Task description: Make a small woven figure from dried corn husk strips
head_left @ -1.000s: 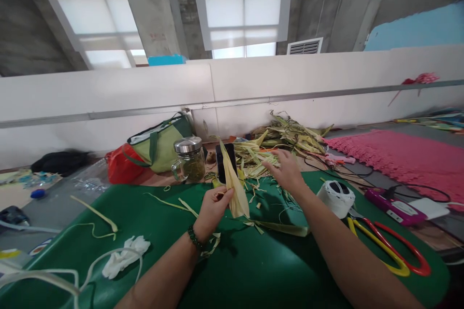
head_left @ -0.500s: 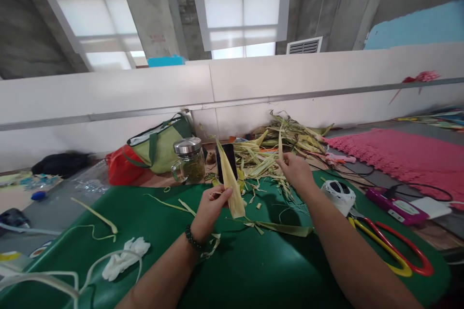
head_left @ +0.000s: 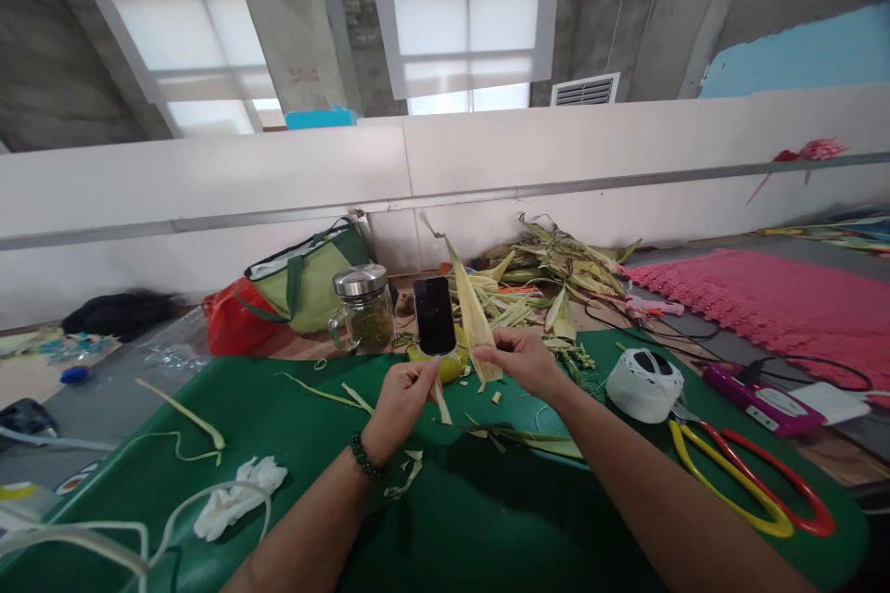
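Note:
My right hand (head_left: 529, 361) pinches the lower end of a pale yellow corn husk (head_left: 470, 301), whose curled tip points up and to the left. To its left, my left hand (head_left: 404, 397) is closed on a narrow strip of corn husk (head_left: 442, 404), which hangs below the fingertips. Both hands are above a green mat (head_left: 528, 519). Just behind them a black phone (head_left: 435, 315) leans upright in a yellow round holder (head_left: 451, 363). A long green husk strip (head_left: 535, 440) lies on the mat beneath the right hand.
A heap of husks (head_left: 563, 255) lies at the back. Left of the phone stands a lidded glass jar (head_left: 368, 320) beside a green bag (head_left: 306, 278). Scissors (head_left: 751, 473) with red and yellow handles lie right, near a white-wrapped roll (head_left: 643, 389). Crumpled white tissue (head_left: 240, 496) is at left.
My right hand has come left and down from the husk heap and now holds the wide husk that was in my left hand. My left hand now grips a narrow strip.

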`<state>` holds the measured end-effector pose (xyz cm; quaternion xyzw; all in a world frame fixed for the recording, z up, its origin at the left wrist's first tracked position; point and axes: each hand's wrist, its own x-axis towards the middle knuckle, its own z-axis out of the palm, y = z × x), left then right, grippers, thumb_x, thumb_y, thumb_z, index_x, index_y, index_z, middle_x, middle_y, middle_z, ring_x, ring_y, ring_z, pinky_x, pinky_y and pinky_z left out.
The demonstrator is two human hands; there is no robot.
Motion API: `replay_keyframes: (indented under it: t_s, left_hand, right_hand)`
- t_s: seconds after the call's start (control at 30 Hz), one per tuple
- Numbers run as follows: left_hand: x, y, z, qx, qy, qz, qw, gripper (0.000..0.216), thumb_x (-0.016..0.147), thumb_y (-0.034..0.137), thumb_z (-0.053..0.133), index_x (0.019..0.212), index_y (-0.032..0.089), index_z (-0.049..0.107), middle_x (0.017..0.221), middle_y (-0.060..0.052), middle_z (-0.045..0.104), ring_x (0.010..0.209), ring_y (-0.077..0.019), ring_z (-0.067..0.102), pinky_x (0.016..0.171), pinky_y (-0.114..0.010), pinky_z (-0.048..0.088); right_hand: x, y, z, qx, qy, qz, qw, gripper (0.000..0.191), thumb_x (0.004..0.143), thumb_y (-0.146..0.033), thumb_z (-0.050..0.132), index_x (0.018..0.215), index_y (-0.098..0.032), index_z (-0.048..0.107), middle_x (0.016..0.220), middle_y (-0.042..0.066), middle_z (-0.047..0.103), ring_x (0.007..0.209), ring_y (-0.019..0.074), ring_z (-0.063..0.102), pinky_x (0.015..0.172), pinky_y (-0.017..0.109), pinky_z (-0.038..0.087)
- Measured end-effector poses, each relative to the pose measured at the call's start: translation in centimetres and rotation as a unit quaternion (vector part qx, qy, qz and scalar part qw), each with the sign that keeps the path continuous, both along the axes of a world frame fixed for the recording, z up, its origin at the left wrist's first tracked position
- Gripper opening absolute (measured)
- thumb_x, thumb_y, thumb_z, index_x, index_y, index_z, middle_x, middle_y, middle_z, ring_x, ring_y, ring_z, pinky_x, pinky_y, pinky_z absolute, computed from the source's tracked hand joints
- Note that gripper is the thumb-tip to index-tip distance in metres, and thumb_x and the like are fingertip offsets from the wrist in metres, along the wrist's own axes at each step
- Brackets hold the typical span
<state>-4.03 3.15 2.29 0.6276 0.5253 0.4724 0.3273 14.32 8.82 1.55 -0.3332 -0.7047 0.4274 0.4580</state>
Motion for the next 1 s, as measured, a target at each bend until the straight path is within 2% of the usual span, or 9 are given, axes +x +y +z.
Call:
replay_keyframes:
  t_s: [0.07, 0.13, 0.2, 0.33, 0.4, 0.57, 0.67, 0.8, 1.0]
  left_hand:
    - [-0.2, -0.3, 0.4, 0.009, 0.067, -0.01, 0.998, 0.041, 0.069, 0.052, 0.063, 0.048, 0.017, 0.063, 0.051, -0.003, 0.059, 0.056, -0.0174, 0.056, 0.054, -0.025, 0.042]
    - [-0.2, -0.5, 0.7, 0.019, 0.085, 0.006, 0.996, 0.031, 0.066, 0.048, 0.068, 0.064, 0.017, 0.07, 0.068, -0.005, 0.067, 0.071, -0.0209, 0.06, 0.063, -0.027, 0.044]
    - [-0.1, -0.5, 0.7, 0.009, 0.046, 0.02, 0.999, 0.033, 0.064, 0.048, 0.069, 0.074, 0.016, 0.07, 0.077, -0.007, 0.069, 0.076, -0.0226, 0.06, 0.068, -0.03, 0.046]
    - [0.2, -0.2, 0.2, -0.056, -0.099, -0.046, 0.992, 0.039, 0.061, 0.048, 0.072, 0.076, 0.013, 0.068, 0.075, -0.008, 0.07, 0.072, -0.0224, 0.062, 0.066, -0.031, 0.048]
    - [0.4, -0.1, 0.0, -0.064, -0.141, -0.056, 0.986, 0.038, 0.059, 0.046, 0.074, 0.075, 0.012, 0.068, 0.073, -0.008, 0.071, 0.071, -0.0218, 0.063, 0.068, -0.031, 0.049]
    - [0.4, -0.1, 0.2, -0.066, -0.193, -0.044, 0.978, 0.038, 0.059, 0.047, 0.074, 0.076, 0.013, 0.069, 0.075, -0.006, 0.071, 0.07, -0.0201, 0.063, 0.068, -0.031, 0.05]
    - [0.3, -0.1, 0.3, -0.07, -0.199, -0.036, 0.977, 0.039, 0.058, 0.05, 0.074, 0.071, 0.013, 0.066, 0.07, -0.004, 0.068, 0.066, -0.0181, 0.061, 0.065, -0.03, 0.051]
    - [0.2, 0.0, 0.1, -0.071, -0.206, -0.009, 0.976, 0.04, 0.06, 0.053, 0.072, 0.06, 0.014, 0.059, 0.059, -0.001, 0.062, 0.061, -0.0155, 0.058, 0.062, -0.027, 0.05]
    - [0.1, 0.1, -0.1, -0.083, -0.236, -0.007, 0.968, 0.045, 0.059, 0.057, 0.071, 0.066, 0.014, 0.06, 0.059, -0.001, 0.063, 0.054, -0.0132, 0.057, 0.056, -0.025, 0.049]
  right_hand:
    - [0.2, 0.3, -0.1, 0.01, -0.003, -0.014, 1.0, 0.035, 0.067, -0.048, 0.065, 0.057, -0.015, 0.057, 0.052, -0.003, 0.046, 0.049, 0.0092, 0.04, 0.043, 0.02, 0.03]
    - [-0.4, -0.2, -0.5, 0.028, -0.026, -0.022, 0.999, 0.036, 0.069, -0.045, 0.065, 0.052, -0.015, 0.054, 0.049, -0.004, 0.041, 0.047, 0.0078, 0.036, 0.043, 0.02, 0.027]
    - [-1.5, -1.3, -1.0, 0.056, -0.06, -0.02, 0.996, 0.036, 0.072, -0.041, 0.064, 0.05, -0.015, 0.05, 0.048, -0.005, 0.037, 0.047, 0.0068, 0.033, 0.043, 0.019, 0.024]
    - [-3.1, -3.2, -1.6, 0.116, -0.089, -0.036, 0.989, 0.034, 0.069, -0.031, 0.067, 0.05, -0.017, 0.043, 0.051, -0.005, 0.04, 0.05, 0.0074, 0.036, 0.045, 0.019, 0.026]
    - [-3.2, -3.4, -1.5, 0.086, -0.078, -0.039, 0.992, 0.032, 0.065, -0.03, 0.069, 0.052, -0.018, 0.042, 0.051, -0.006, 0.042, 0.048, 0.0076, 0.038, 0.044, 0.019, 0.028]
    - [-2.5, -2.3, -1.0, -0.069, -0.001, 0.003, 0.998, 0.027, 0.066, -0.039, 0.066, 0.057, -0.018, 0.051, 0.047, -0.006, 0.046, 0.037, 0.0077, 0.042, 0.038, 0.02, 0.031]
    - [-2.2, -1.8, -0.9, -0.079, 0.006, 0.008, 0.997, 0.031, 0.068, -0.045, 0.064, 0.057, -0.017, 0.055, 0.041, -0.005, 0.046, 0.035, 0.0077, 0.042, 0.038, 0.02, 0.03]
    - [-1.8, -1.5, -0.7, -0.062, 0.004, 0.013, 0.998, 0.041, 0.073, -0.051, 0.058, 0.05, -0.017, 0.052, 0.036, -0.004, 0.046, 0.034, 0.0076, 0.04, 0.038, 0.019, 0.029]
    - [-1.7, -1.4, -0.5, -0.05, 0.023, 0.029, 0.998, 0.043, 0.078, -0.05, 0.052, 0.05, -0.017, 0.052, 0.038, -0.004, 0.047, 0.035, 0.0076, 0.042, 0.039, 0.019, 0.029]
